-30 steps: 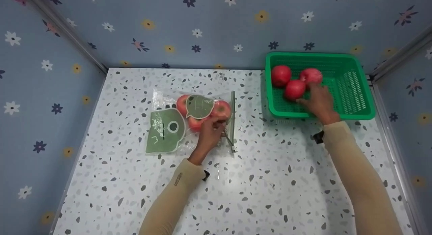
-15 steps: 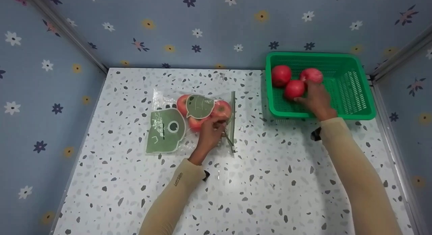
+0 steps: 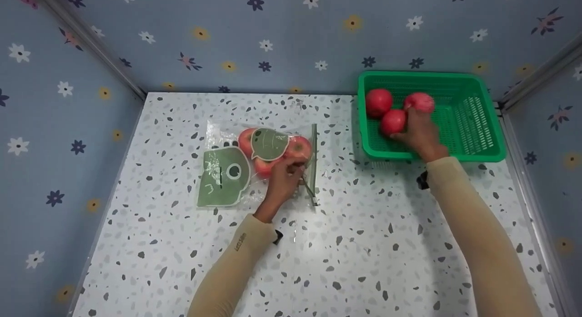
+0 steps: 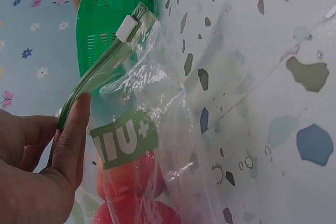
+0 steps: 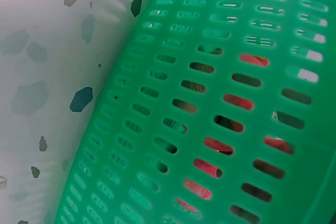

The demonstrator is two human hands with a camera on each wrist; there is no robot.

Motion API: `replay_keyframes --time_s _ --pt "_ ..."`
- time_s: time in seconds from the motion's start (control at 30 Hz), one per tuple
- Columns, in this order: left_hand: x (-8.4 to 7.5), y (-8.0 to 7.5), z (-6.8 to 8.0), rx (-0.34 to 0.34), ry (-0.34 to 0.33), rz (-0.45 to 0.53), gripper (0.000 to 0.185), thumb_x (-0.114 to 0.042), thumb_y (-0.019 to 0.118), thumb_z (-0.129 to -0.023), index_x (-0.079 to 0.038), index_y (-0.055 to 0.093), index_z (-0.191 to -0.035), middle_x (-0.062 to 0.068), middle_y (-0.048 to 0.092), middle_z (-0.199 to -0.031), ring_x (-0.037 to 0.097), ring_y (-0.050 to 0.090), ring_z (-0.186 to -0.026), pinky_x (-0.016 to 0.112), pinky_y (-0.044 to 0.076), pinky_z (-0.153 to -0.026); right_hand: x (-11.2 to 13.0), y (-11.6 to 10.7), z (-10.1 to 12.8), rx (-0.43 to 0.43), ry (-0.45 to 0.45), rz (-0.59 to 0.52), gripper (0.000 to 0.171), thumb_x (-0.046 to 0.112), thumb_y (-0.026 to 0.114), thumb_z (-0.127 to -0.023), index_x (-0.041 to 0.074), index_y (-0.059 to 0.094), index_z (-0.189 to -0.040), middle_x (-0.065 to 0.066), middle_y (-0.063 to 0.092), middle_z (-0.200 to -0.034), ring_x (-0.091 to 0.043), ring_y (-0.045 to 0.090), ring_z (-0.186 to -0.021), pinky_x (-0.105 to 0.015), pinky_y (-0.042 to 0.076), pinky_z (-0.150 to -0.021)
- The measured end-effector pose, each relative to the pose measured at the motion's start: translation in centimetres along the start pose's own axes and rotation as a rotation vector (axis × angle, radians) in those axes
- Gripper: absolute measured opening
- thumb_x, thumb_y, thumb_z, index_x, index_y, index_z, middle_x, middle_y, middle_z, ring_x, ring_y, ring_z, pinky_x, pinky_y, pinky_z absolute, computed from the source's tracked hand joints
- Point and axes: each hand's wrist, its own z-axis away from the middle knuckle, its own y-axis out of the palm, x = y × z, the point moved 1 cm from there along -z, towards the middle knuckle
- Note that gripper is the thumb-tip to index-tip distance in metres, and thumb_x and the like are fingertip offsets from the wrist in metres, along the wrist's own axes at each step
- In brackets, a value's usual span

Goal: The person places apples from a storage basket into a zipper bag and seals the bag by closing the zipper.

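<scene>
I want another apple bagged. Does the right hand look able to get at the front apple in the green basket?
Probably yes. The right hand is already inside the open-topped green basket, fingers against the front apple. Nothing covers it; the two other apples sit behind.

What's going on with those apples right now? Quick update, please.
Left hand pinches zip bag mouth. Right hand grips apple in green basket. Nothing blocking.
</scene>
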Motion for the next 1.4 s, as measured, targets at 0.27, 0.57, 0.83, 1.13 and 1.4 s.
replay_keyframes --time_s 0.27,0.57,0.83,1.13,1.4 --pt "-0.16 -0.14 0.04 0.001 0.005 -0.008 0.024 0.007 0.06 -0.097 0.008 0.072 -0.117 0.024 0.073 -0.107 0.017 0.068 -0.082 0.026 0.062 -0.065 0.01 0.41 -0.17 0.019 0.01 -0.026 0.084 0.021 0.081 -0.091 -0.004 0.029 -0.153 -0.037 0.044 -0.147 -0.052 0.047 -0.131 -0.07 0.044 -0.108" --pt "-0.09 -0.13 0.07 0.002 -0.012 0.028 0.026 0.008 0.059 -0.096 0.008 0.072 -0.119 0.025 0.072 -0.106 0.022 0.068 -0.082 0.027 0.063 -0.066 -0.11 0.51 -0.03 -0.021 -0.056 -0.043 0.082 0.013 0.085 -0.086 -0.005 0.036 -0.149 -0.034 0.049 -0.145 -0.05 0.049 -0.131 -0.069 0.042 -0.11" --pt "-0.01 -0.05 0.06 0.003 -0.004 0.037 0.025 0.009 0.06 -0.096 0.01 0.071 -0.119 0.026 0.071 -0.105 0.011 0.063 -0.077 0.027 0.063 -0.065 0.08 0.12 0.4 -0.005 -0.044 0.012 0.087 0.018 0.084 -0.085 -0.004 0.035 -0.154 -0.035 0.046 -0.148 -0.054 0.043 -0.135 -0.072 0.042 -0.107" --pt "0.1 -0.01 0.15 -0.002 -0.01 0.045 0.025 0.01 0.06 -0.096 0.011 0.07 -0.119 0.027 0.07 -0.104 0.02 0.067 -0.08 0.031 0.064 -0.066 0.36 -0.12 0.27 0.079 -0.021 0.038 0.083 0.019 0.08 -0.09 0.0 0.034 -0.156 -0.037 0.041 -0.15 -0.053 0.037 -0.137 -0.073 0.041 -0.107" --pt "-0.12 -0.11 0.22 -0.001 -0.001 0.001 0.025 0.007 0.059 -0.096 0.009 0.072 -0.118 0.026 0.073 -0.106 0.02 0.068 -0.082 0.027 0.063 -0.065 0.53 0.05 0.51 0.048 -0.053 0.003 0.073 0.016 0.084 -0.086 -0.001 0.045 -0.146 -0.037 0.05 -0.142 -0.053 0.048 -0.13 -0.071 0.045 -0.105"
